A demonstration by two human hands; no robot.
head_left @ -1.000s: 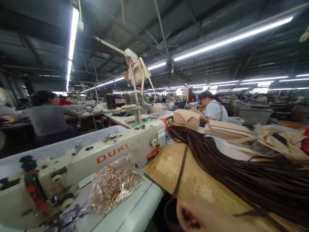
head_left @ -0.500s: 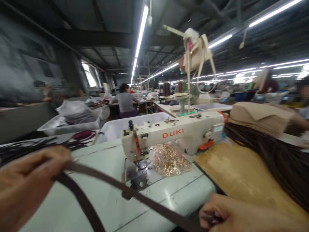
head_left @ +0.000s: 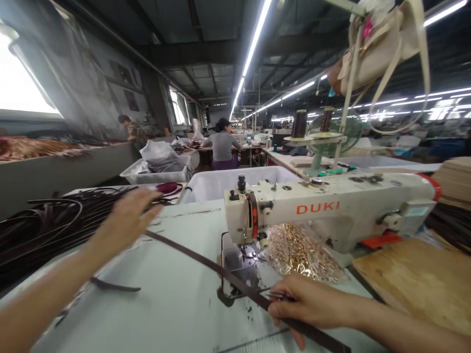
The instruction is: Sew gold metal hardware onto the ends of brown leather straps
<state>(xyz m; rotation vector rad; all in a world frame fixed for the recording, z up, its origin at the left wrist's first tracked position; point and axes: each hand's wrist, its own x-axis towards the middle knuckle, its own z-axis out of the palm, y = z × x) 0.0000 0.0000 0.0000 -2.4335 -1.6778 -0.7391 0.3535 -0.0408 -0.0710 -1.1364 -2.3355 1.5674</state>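
Note:
My left hand (head_left: 132,215) is stretched out at the left, a little blurred, fingers extended and thumb apart. It hovers by a pile of dark straps (head_left: 47,230), just above one end of a long dark brown strap (head_left: 198,257). My right hand (head_left: 305,301) pinches that strap near its other end, in front of the sewing machine (head_left: 316,206). A small dark metal tool (head_left: 281,295) with a thin tip pokes out of the same hand; its kind is unclear. Another strap end (head_left: 116,286) lies on the pale table (head_left: 169,304) under my left forearm.
A clear bag of gold-coloured metal fittings (head_left: 301,252) lies behind the needle area. Beyond the machine stands a white bin (head_left: 243,177). A wooden board (head_left: 412,274) is at the right, with thread spools (head_left: 300,125) behind. A person (head_left: 222,144) sits further back.
My left hand has let go of the strap and moved away towards the strap pile. My right hand has come in front of the machine with the strap. The view has turned left.

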